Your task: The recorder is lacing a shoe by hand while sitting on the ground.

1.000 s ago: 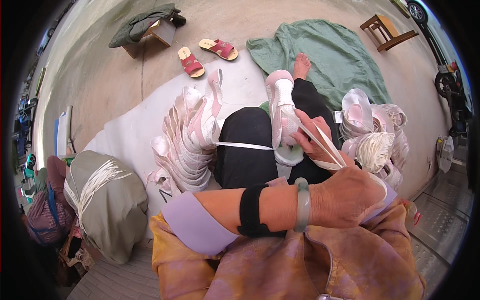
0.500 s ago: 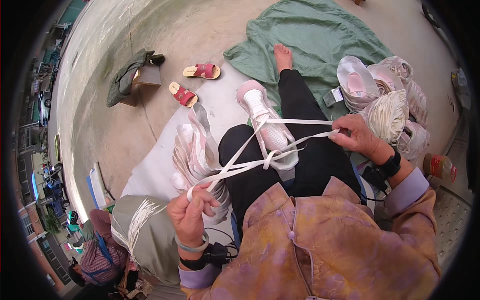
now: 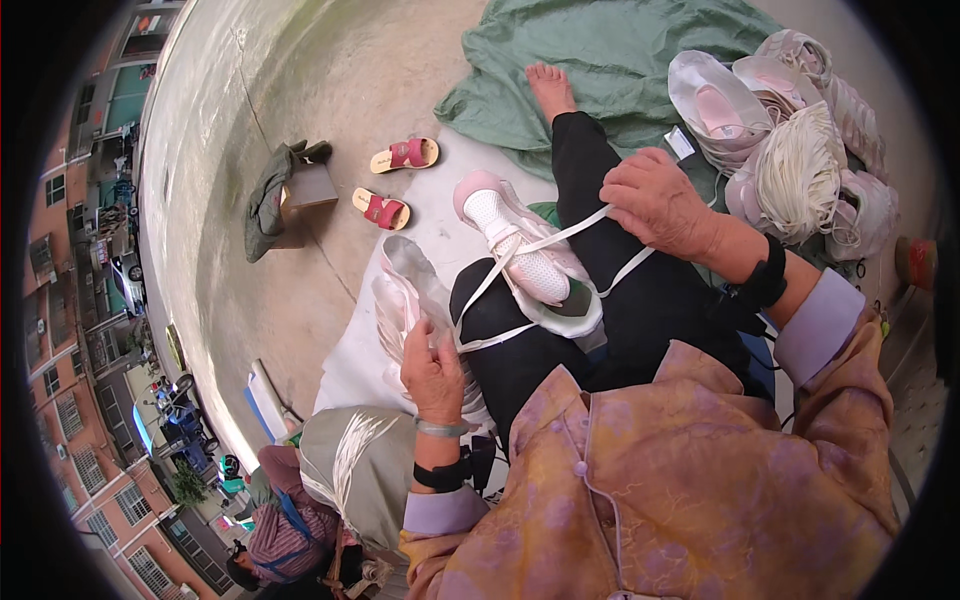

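Note:
A white and pink shoe upper (image 3: 543,276) with a perforated tongue lies across my lap, its rounded pink toe pointing away from me. A flat white shoelace (image 3: 568,231) is threaded through it and crosses over the tongue. Above my right thigh, my right hand (image 3: 662,204) is closed on one stretch of the lace, and another stretch hangs loose below it. At the left knee my left hand (image 3: 434,378) has its fingers drawn together where the other side of the lace reaches it. Just behind that hand stands a stack of similar uppers (image 3: 402,285).
More shoe uppers (image 3: 710,105) and a bundle of white laces (image 3: 797,185) lie at the right. A green cloth (image 3: 610,60) spreads ahead. Red slippers (image 3: 405,155) and a box (image 3: 310,186) stand on the floor at left. Laces drape over a grey-covered object (image 3: 385,470).
The loose knot in the lace is gone, and the lace lies closer to the upper. My right hand has moved forward and left; my left hand has shifted forward and right. The view has turned slightly.

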Available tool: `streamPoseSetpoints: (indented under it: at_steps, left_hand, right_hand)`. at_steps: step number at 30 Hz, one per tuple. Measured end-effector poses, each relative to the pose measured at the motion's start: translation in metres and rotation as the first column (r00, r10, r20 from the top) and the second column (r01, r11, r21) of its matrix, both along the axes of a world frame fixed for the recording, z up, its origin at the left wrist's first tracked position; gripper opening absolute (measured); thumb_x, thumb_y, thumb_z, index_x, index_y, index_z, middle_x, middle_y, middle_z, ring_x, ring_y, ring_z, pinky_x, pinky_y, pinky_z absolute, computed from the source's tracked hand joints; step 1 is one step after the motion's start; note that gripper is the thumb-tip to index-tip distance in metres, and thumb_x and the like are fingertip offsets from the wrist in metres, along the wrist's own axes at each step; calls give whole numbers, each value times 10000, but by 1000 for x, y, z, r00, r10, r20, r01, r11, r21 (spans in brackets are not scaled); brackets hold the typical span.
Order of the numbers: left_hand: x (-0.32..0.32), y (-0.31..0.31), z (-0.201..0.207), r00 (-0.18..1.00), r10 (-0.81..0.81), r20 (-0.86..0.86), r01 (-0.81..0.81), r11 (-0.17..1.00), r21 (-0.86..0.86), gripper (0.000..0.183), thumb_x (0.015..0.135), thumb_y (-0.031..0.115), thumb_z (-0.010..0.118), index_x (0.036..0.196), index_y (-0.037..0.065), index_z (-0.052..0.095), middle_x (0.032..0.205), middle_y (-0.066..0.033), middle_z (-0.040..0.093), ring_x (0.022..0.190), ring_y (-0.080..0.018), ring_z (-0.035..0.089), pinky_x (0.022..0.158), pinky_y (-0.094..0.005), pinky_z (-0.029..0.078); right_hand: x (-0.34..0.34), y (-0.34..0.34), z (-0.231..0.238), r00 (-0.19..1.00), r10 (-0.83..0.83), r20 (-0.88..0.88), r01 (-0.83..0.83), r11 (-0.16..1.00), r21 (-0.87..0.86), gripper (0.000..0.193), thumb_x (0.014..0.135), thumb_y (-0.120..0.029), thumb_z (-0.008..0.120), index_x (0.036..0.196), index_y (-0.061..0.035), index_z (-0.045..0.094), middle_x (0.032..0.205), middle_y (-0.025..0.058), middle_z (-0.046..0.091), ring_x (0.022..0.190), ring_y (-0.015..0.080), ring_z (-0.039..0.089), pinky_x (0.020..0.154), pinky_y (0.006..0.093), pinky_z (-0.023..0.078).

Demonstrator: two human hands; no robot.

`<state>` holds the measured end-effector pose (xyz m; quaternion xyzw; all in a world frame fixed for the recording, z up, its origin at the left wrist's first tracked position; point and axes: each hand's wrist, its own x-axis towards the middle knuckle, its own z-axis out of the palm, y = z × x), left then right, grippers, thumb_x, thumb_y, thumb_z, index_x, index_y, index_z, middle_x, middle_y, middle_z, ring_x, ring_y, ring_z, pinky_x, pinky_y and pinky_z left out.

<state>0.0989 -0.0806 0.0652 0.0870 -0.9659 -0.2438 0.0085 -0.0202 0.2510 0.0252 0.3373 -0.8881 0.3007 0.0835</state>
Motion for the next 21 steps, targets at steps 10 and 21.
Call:
streamPoseSetpoints:
  at_steps: [10, 21]
  left_hand:
    - [-55, 75, -16, 930, -248, 270, 270, 962, -47, 344, 786, 147, 560, 1067, -37, 486, 774, -202, 598, 683, -374, 581, 617, -446, 457]
    - [-36, 79, -44, 989, -136, 61, 127, 982, 137, 388, 734, 27, 492, 1114, -48, 482, 578, -168, 537, 498, -283, 545, 491, -366, 429]
  right_hand:
    - [-24, -66, -25, 954, 206, 220, -223, 973, 59, 124, 693, -137, 599, 810, -102, 583, 665, 35, 554, 685, 228, 556, 741, 366, 378]
    - [-21, -67, -9, 917, 207, 342, -151, 971, -185, 69, 684, -122, 590, 716, -61, 579, 588, 124, 552, 600, 336, 561, 557, 416, 424]
